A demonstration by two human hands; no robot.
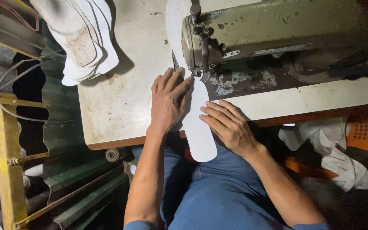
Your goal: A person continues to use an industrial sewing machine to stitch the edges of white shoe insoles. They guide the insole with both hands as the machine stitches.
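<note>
While both hands lie flat, fingers spread and gripping nothing, the right hand [228, 125] and left hand [167, 102] press a white insole-shaped piece [199, 127] overhanging the near table [116, 106] edge. Feeding looks best with even pressure, fingertips kept clear of the old green sewing machine [252, 32] and its needle; farther left sits a stack of white cut pieces [84, 38].

sewing machine [273, 30] blocks ahead; bare table [120, 98] lies left.

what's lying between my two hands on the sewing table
In the head view, a long white sole-shaped piece lies between the left hand and right hand, running under the sewing machine's needle.
</note>
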